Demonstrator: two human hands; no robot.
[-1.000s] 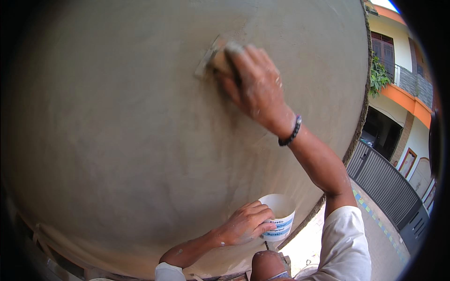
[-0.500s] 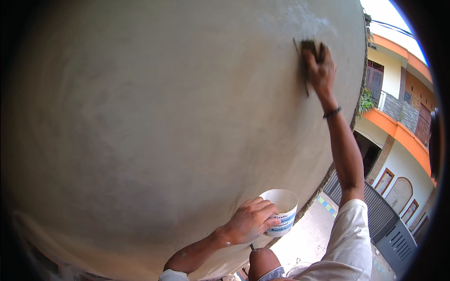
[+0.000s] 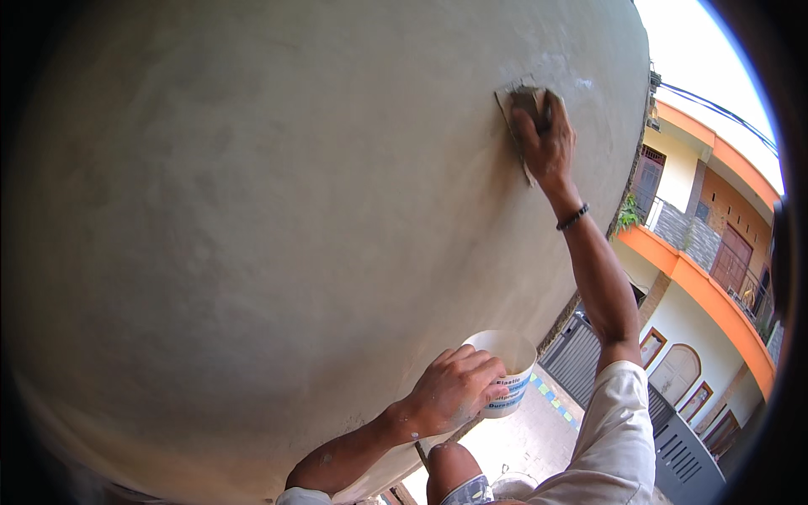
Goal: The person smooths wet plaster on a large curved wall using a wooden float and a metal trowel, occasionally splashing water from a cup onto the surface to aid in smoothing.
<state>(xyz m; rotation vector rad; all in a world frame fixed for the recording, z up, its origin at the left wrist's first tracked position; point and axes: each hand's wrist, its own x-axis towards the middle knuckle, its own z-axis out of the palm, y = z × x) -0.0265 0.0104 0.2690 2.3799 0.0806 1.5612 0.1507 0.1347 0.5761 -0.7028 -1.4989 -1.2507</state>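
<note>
Grey plaster wall point(image 3: 252, 219): fills most of my view, from the left edge to right of centre, bowed by the fisheye and kinda blotchy.
Right hand point(image 3: 549, 150): upper right of centre, clamped around the handle of a trowel point(image 3: 527, 101), arm reaching up from the lower right.
Trowel spot: up at the wall, thin blade slanting from upper left to lower right. I can't tell how much of it actually touches. Pale smear point(image 3: 582, 83) just to its right.
Left hand point(image 3: 459, 389): bottom, right of centre, clamped on the left side of a white tub point(image 3: 521, 389), fingers at the rim. Thumb's hidden from me.
Tub look: open-topped, blue bands, too shadowy inside for me to judge the contents.
Wrist bling: dark bracelet point(image 3: 573, 217) on the right arm.
Body bits: white sleeve point(image 3: 619, 421) lower right, knee point(image 3: 452, 467) by the bottom edge.
Street side: house with an orange band point(image 3: 673, 263) far right, grey gate point(image 3: 686, 459) lower right.
</note>
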